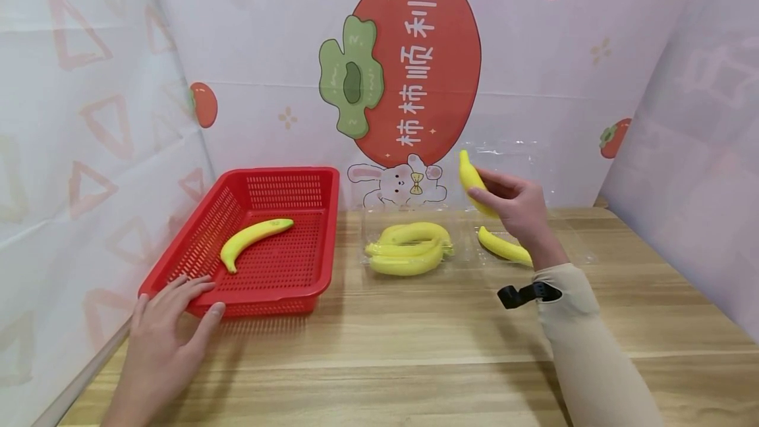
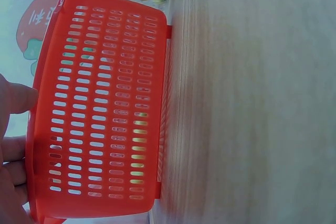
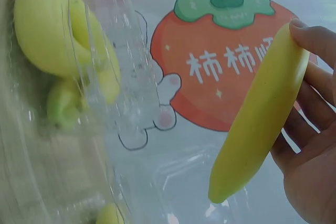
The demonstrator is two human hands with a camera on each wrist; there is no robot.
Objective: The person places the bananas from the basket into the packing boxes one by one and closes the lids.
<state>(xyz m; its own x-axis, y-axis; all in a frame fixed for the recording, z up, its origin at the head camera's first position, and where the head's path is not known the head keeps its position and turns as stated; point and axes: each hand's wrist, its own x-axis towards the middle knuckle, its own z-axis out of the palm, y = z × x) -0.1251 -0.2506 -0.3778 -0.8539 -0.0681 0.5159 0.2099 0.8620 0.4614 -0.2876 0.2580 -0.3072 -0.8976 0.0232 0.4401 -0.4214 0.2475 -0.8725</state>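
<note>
In the head view, my right hand [image 1: 518, 209] pinches a yellow banana [image 1: 472, 180] between thumb and fingers, raised above the table. The right wrist view shows this banana [image 3: 260, 114] tilted, with the thumb on its upper end. Below the hand, another banana [image 1: 504, 247] lies in a clear plastic container [image 1: 581, 257]. My left hand [image 1: 168, 341] rests on the near left corner of a red perforated basket [image 1: 323, 282], fingers laid over the rim. Inside the basket lies one banana [image 1: 252, 239]. Part of it shows through the slots in the left wrist view.
Several bananas [image 1: 409, 249] sit together in a clear plastic container [image 1: 464, 257] between the basket and my right hand. The wooden table [image 1: 379, 361] runs back to a printed cloth [image 1: 534, 51]. Another cloth wall [image 1: 71, 150] stands close beside the basket's left.
</note>
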